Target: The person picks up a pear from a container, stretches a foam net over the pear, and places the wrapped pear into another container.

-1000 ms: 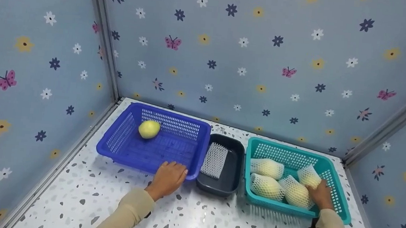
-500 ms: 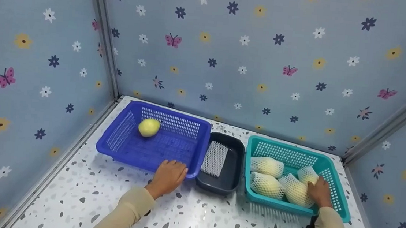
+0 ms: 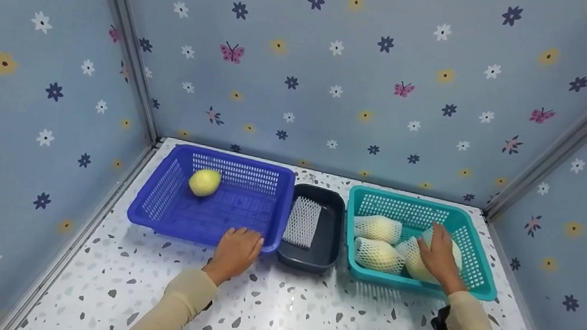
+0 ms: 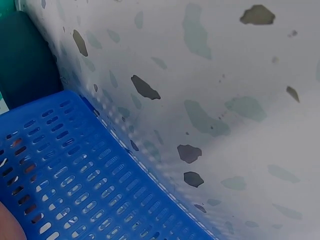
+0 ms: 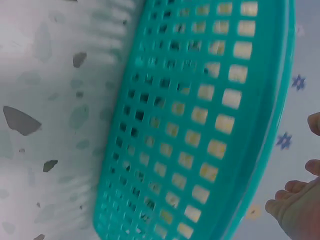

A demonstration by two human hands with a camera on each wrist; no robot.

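My left hand [image 3: 237,253] grips the near rim of a blue plastic basket [image 3: 231,210], close to its right corner. Some finger shows through the basket's slots in the left wrist view. A bare yellow-green fruit [image 3: 205,183] lies at the back left inside that basket. Over a teal basket [image 3: 477,255], my right hand [image 3: 439,255] has its fingers extended and spread, above several pale yellow fruits in white foam nets, such as a netted fruit [image 3: 378,255]. The hand partly hides the fruits beneath it. In the right wrist view the fingers [image 5: 285,205] stand above the teal rim.
Between the baskets stands a dark grey tray [image 3: 327,232] with a flat white foam net [image 3: 302,222] lying in it. Blue flowered walls [image 3: 301,80] enclose the speckled white table [image 3: 291,308] at the back and both sides.
My right hand has come away from the netted fruit at the right, moved up and left, and straightened its fingers. My left hand keeps its place on the blue rim. The head view has shifted slightly.
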